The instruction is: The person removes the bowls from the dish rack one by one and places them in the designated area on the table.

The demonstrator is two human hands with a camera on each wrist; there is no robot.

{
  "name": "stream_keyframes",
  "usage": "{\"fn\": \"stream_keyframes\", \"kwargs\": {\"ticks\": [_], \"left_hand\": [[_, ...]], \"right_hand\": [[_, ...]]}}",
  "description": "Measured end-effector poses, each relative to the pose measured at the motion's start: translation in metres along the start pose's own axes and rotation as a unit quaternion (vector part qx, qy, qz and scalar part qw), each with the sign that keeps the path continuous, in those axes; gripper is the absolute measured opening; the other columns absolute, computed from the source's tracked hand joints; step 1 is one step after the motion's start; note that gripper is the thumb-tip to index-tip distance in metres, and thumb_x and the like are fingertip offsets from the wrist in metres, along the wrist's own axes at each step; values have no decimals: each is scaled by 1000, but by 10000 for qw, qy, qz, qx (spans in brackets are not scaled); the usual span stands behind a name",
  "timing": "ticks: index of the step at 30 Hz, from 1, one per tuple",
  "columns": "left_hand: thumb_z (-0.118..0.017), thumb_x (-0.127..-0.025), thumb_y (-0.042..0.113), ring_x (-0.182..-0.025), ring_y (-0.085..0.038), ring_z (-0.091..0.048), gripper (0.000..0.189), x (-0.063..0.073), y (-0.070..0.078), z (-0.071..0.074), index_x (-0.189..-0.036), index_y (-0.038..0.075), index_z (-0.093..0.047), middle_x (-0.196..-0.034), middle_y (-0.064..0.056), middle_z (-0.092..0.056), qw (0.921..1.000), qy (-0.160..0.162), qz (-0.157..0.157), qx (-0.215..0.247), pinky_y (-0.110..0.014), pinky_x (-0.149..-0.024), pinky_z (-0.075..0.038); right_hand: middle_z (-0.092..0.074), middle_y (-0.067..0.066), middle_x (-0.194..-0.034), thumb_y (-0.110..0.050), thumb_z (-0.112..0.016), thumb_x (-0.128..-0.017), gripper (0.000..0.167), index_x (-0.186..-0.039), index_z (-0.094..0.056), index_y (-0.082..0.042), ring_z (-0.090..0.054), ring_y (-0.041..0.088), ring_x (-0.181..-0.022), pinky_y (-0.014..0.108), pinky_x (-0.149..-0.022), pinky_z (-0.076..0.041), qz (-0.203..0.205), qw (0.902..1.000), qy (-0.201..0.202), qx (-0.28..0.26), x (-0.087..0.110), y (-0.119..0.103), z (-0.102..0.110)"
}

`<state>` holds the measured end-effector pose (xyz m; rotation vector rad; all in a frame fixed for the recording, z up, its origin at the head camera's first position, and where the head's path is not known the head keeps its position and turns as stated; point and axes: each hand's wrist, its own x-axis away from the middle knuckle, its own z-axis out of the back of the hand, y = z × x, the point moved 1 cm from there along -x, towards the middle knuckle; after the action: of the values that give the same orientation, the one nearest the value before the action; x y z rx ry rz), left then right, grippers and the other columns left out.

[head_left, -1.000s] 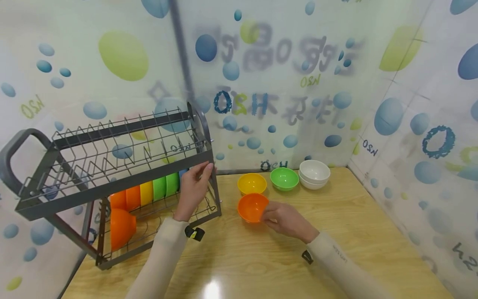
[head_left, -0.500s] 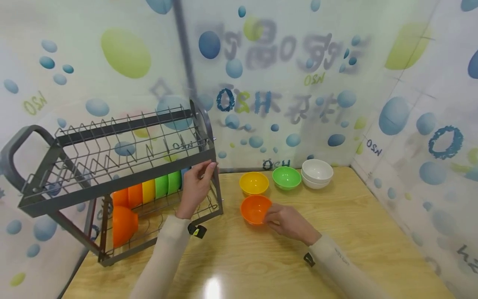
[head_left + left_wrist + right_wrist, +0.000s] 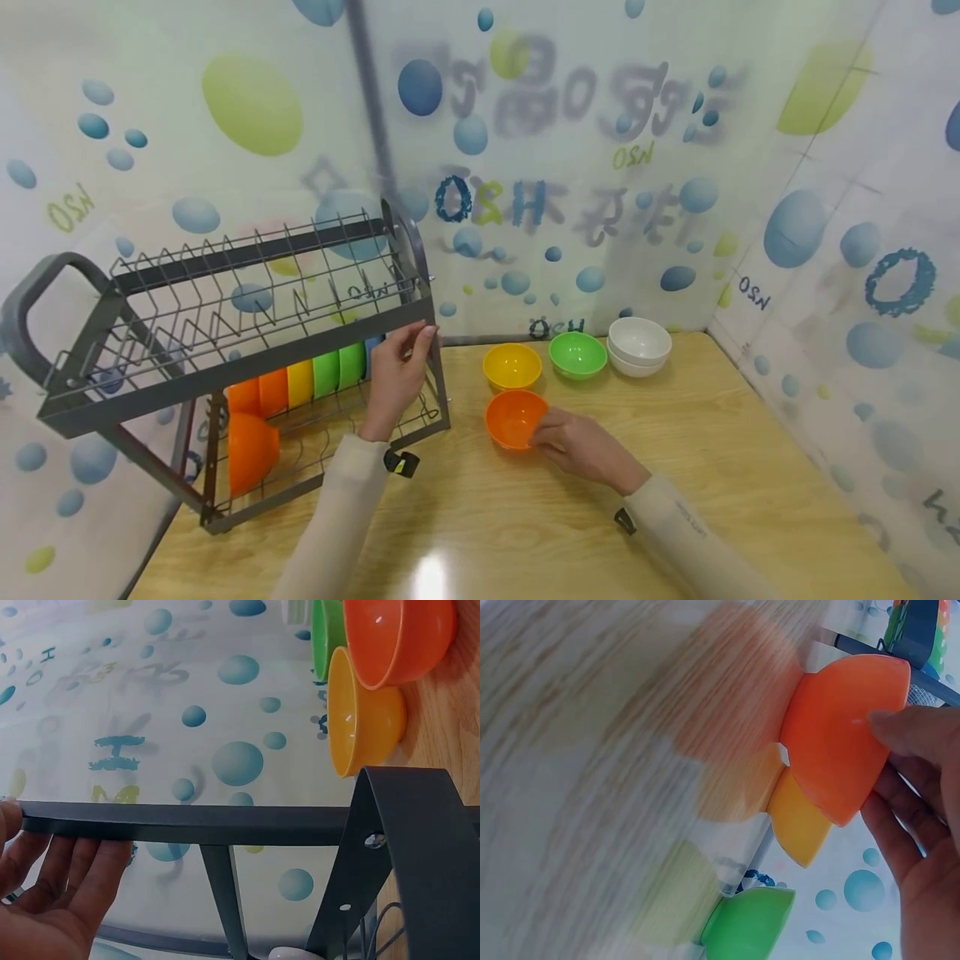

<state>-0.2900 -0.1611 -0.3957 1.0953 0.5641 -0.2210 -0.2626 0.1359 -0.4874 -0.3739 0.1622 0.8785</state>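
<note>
My left hand (image 3: 399,375) grips the dark upright bar at the right front of a two-tier dish rack (image 3: 247,367); in the left wrist view its fingers (image 3: 82,877) curl round the bar. My right hand (image 3: 585,446) pinches the right rim of an orange bowl (image 3: 516,419) on the table, thumb outside it in the right wrist view. Just behind that bowl stands a yellow bowl (image 3: 512,367). A green bowl (image 3: 577,356) and two stacked white bowls (image 3: 639,346) are further right.
On the rack's lower tier, several coloured bowls stand on edge in a row, with an orange bowl (image 3: 251,454) in front of them. The upper tier (image 3: 247,283) holds bare wires. A patterned wall (image 3: 570,250) closes off the back of the wooden table (image 3: 525,533).
The view shifts slightly, mostly in the first half second. Both hands keep their places on the rack and the orange bowl.
</note>
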Motion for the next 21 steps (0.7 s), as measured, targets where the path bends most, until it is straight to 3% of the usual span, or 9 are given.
{"fn": "stream_keyframes", "kwargs": {"ticks": [7, 14, 21], "left_hand": [[-58, -106, 32, -108, -31, -74, 39, -1, -2, -1, -127, 0, -67, -116, -16, -75, 10000, 22, -57, 19, -44, -87, -62], [-58, -106, 30, -105, -31, -75, 37, 0, -3, -2, -125, -1, -67, -113, -16, -76, 9999, 47, -134, 95, -43, -84, -63], [-59, -106, 26, -103, -32, -75, 35, 0, -4, -3, -124, -3, -67, -112, -17, -76, 9995, 106, -298, 34, -45, -83, -63]], "right_hand": [[-74, -5, -112, -9, -78, -90, 22, -111, -79, -17, -67, 12, -105, 34, -97, -59, -59, 9997, 51, -220, 3, -2, 0], [-72, -5, -121, -14, -75, -93, 25, -118, -75, -18, -66, 14, -113, 37, -101, -57, -532, 9966, -27, -632, 3, -4, 2], [-68, -4, -134, -25, -74, -96, 37, -132, -68, -18, -61, 20, -127, 45, -109, -52, -841, 9916, 169, -973, -4, -7, 8]]}}
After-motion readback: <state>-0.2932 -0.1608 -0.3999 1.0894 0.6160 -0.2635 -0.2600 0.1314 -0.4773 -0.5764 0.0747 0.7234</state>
